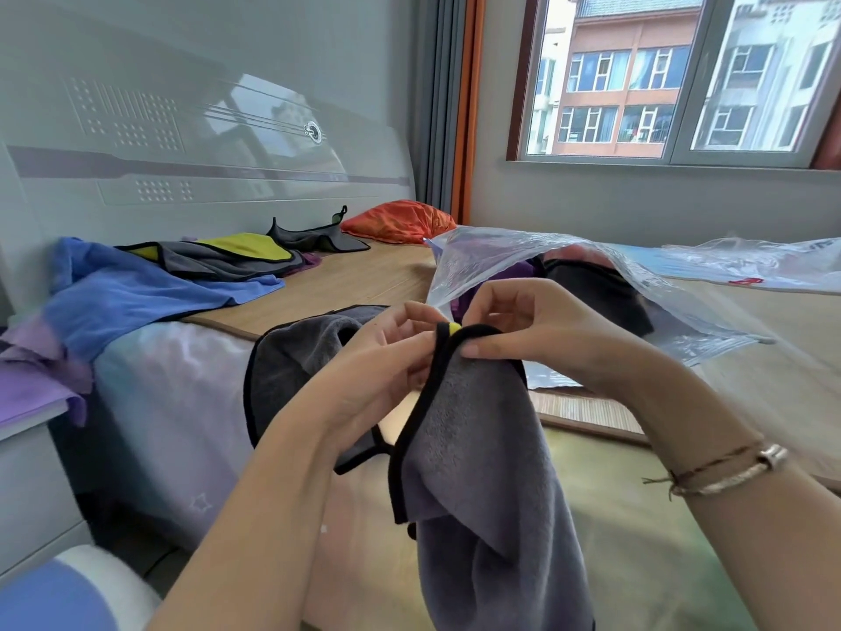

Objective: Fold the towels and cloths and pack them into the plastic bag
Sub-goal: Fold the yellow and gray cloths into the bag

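A grey cloth (478,448) with black trim and a yellow underside hangs in front of me. My left hand (387,357) and my right hand (523,321) both pinch its top edge, close together. Behind my right hand lies a clear plastic bag (682,307) with dark and purple cloths inside it. At the back left of the bed lie a blue towel (136,293), a grey and yellow cloth (236,252), a dark grey cloth (314,236) and an orange cloth (400,220). A purple cloth (36,371) hangs at the far left.
The bed (346,275) has a wooden mat and a white headboard (182,129) behind it. A second plastic bag (751,261) lies at the far right under the window (673,75). A white nightstand (27,485) stands at the left.
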Demonstrator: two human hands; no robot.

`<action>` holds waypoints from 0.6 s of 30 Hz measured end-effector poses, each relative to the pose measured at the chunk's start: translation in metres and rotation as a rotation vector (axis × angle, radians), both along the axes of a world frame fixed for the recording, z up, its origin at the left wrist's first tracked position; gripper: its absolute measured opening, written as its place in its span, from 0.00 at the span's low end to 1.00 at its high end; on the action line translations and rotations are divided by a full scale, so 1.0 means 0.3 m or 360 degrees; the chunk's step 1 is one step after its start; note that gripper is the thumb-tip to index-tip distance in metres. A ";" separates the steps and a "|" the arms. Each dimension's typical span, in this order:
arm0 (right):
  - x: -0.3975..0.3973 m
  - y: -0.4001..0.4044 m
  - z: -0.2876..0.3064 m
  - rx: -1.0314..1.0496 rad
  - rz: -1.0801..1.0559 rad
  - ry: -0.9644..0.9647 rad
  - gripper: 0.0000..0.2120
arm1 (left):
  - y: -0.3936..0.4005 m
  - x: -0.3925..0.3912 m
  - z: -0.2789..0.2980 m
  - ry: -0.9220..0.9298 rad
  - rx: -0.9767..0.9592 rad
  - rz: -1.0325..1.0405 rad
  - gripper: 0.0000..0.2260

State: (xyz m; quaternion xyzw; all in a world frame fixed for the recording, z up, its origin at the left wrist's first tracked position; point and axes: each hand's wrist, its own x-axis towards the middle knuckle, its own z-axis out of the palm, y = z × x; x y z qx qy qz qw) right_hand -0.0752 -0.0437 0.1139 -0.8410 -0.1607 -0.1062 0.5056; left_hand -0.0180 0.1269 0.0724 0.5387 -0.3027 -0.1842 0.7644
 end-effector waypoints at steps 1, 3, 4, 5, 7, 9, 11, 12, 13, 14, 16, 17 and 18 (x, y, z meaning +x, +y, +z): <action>0.002 0.001 -0.001 0.0003 -0.0019 -0.0018 0.09 | -0.002 0.003 -0.001 0.0077 -0.0046 0.0011 0.05; 0.004 0.002 -0.004 0.0014 -0.0057 -0.0043 0.10 | -0.005 0.009 -0.006 0.0164 -0.0074 0.0019 0.06; 0.005 0.001 -0.005 0.0005 -0.0077 -0.0056 0.10 | -0.008 0.011 -0.009 0.0157 -0.0039 0.0013 0.07; 0.005 0.001 -0.006 -0.0021 -0.0105 -0.0072 0.11 | -0.011 0.010 -0.008 0.0135 0.0013 0.0006 0.07; 0.006 -0.003 -0.005 -0.0063 -0.0181 -0.0078 0.11 | -0.020 0.005 -0.001 0.0093 0.0072 0.0023 0.05; 0.006 -0.013 0.001 -0.0054 -0.0260 -0.0039 0.11 | -0.023 -0.001 0.006 0.0083 0.0050 0.0059 0.08; 0.001 -0.022 0.010 -0.0042 -0.0337 -0.0003 0.12 | -0.018 -0.009 0.015 0.0070 0.0044 0.0056 0.10; -0.003 -0.023 0.015 -0.0053 -0.0368 -0.0005 0.12 | -0.013 -0.014 0.019 0.0043 0.0073 0.0055 0.09; -0.007 -0.022 0.018 -0.0076 -0.0391 -0.0023 0.11 | -0.008 -0.022 0.022 -0.0020 0.0143 0.0082 0.08; -0.013 -0.016 0.023 -0.0102 -0.0407 -0.0055 0.10 | -0.003 -0.029 0.024 -0.0129 0.0262 0.0135 0.08; -0.022 -0.006 0.029 -0.0138 -0.0470 -0.0128 0.09 | 0.007 -0.037 0.019 -0.0382 0.0576 0.0259 0.10; -0.027 -0.005 0.033 -0.0138 -0.0517 -0.0153 0.08 | 0.015 -0.037 0.013 -0.0489 0.0731 0.0309 0.11; -0.031 -0.007 0.037 -0.0120 -0.0567 -0.0170 0.08 | 0.024 -0.036 0.007 -0.0559 0.0852 0.0345 0.11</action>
